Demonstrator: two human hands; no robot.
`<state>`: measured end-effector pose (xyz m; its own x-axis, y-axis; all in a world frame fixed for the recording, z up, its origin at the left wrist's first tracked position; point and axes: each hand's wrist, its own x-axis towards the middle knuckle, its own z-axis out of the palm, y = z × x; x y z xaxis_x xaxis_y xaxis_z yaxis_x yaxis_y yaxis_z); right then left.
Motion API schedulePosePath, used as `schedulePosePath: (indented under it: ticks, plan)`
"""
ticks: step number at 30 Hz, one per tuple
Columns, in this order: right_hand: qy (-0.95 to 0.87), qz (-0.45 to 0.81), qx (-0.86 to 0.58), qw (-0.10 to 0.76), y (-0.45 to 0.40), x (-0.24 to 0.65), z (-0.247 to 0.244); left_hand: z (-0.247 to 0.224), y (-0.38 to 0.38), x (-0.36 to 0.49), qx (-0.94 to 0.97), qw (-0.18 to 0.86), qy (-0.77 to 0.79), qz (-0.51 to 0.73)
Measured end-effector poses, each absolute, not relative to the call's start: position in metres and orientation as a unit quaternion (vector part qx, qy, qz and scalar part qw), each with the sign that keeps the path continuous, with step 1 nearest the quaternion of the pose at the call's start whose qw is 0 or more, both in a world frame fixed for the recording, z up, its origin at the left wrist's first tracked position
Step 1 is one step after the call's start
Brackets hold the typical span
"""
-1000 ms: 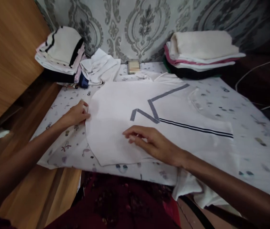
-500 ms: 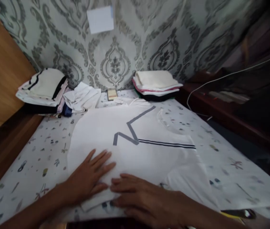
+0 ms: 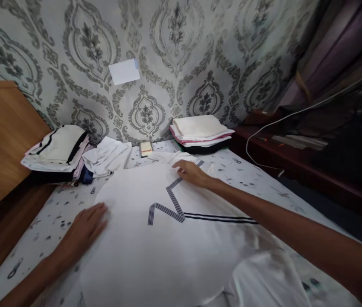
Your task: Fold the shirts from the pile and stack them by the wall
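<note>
A white T-shirt with a zigzag striped band and two dark lines lies spread flat across the bed. At its left edge rests my left hand, fingers stretched out and slightly blurred, with nothing in them. My right hand reaches over the far side of the shirt, by the upper end of the zigzag band. Its fingers are loosely bent, with a gap at the thumb, and no cloth shows between them. Part of the band is hidden beneath that hand.
Folded clothes are stacked at the back left, beside a crumpled white garment. Another folded stack stands at the back right. A small box sits between them near the wall. A white cable hangs over the dark furniture on the right.
My right hand has moved from the near edge to the far side of the shirt. My left hand has shifted left to the shirt's edge. The camera view has tilted up.
</note>
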<state>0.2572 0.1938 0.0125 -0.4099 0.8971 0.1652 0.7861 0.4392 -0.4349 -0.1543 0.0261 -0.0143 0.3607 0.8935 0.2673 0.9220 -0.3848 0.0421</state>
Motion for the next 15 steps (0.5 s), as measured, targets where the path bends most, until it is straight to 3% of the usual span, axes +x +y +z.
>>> schedulePosePath:
  ticks: [3,8,15]
  plan:
    - [-0.846,0.084,-0.505,0.151,0.236,0.242,0.012,0.003,0.082,-0.14,-0.802,0.028,-0.584,-0.123]
    - [-0.842,0.093,-0.51,0.149,0.272,0.224,0.009,0.014,0.175,-0.098,-0.797,0.026,-0.601,-0.053]
    - [-0.759,0.173,-0.571,0.259,0.294,0.228,0.016,0.023,0.221,-0.082,-0.799,0.045,-0.598,0.051]
